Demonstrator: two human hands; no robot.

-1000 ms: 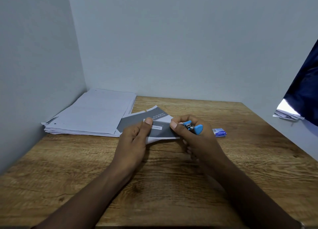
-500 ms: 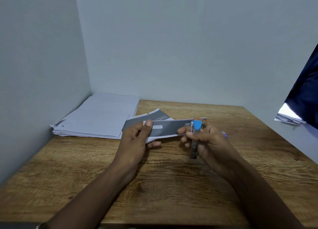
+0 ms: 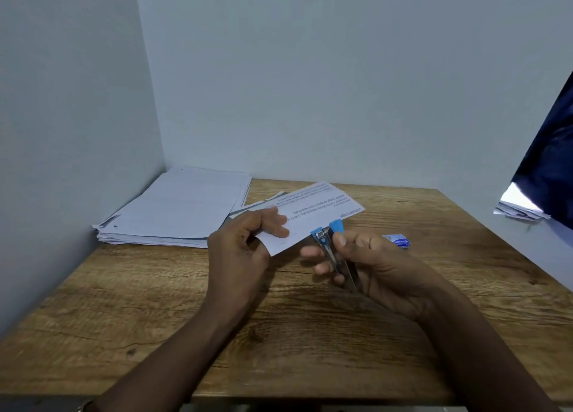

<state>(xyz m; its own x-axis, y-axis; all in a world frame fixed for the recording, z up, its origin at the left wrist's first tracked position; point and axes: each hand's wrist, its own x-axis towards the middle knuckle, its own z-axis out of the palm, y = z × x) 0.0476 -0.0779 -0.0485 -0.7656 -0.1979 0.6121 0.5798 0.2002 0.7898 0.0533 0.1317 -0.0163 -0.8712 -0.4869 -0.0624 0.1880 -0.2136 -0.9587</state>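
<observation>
My left hand (image 3: pixel 245 244) pinches a folded sheaf of printed paper (image 3: pixel 313 216) by its near left corner, holding it above the wooden table (image 3: pixel 279 328). The white side with upside-down text faces up. My right hand (image 3: pixel 375 266) grips a small stapler (image 3: pixel 336 250) with blue tips and a metal body. The stapler's blue jaws sit at the paper's near edge, right of my left thumb.
A thick stack of white sheets (image 3: pixel 183 207) lies at the table's back left corner against the wall. A small blue staple box (image 3: pixel 397 241) lies right of my right hand. More papers (image 3: pixel 521 208) and dark blue cloth (image 3: pixel 552 163) are at the far right.
The paper has been turned over from its grey side to its white printed side and lifted. The stapler has swung round so its blue jaws meet the paper's edge.
</observation>
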